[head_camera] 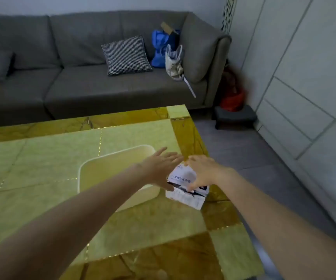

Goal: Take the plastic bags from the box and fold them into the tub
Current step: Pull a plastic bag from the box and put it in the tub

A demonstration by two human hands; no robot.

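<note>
Box (185,190): white, dark-banded, printed

Tub (94,168) on table (41,158), box (185,197) just right, sofa (82,77) behind

Grey sofa (86,77), grey floor (254,158), pale wall panels (304,77).

Dim, soft, greenish indoor light; slight overall blur, wide-angle bending at the edges
</note>
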